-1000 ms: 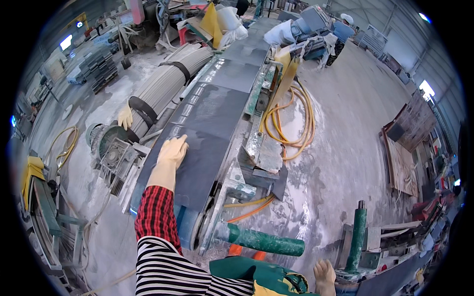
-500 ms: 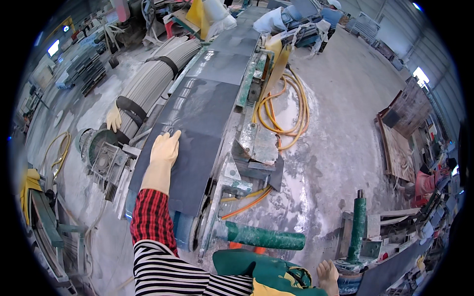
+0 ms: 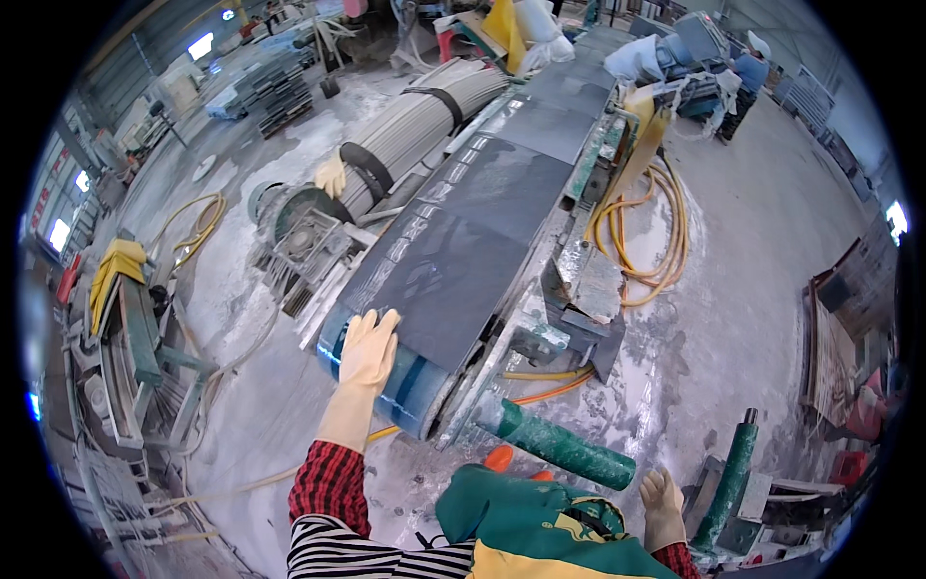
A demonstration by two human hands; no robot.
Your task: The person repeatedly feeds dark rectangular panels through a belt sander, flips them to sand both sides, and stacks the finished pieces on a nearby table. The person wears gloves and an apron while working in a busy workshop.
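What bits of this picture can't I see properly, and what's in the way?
All in the head view:
- The palm of the left hand: hidden by the back of its own glove.
- Most of the orange shoes: covered by the green apron.
- The sleeve behind the right hand: cut off by the lower edge.
- What the far-off worker is doing: too small to tell.

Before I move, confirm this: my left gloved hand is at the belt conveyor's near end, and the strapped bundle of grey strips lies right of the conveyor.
Wrong on one point: the strapped bundle of grey strips lies left of the belt conveyor, as the head view shows. Your left gloved hand is indeed at the conveyor's near end.
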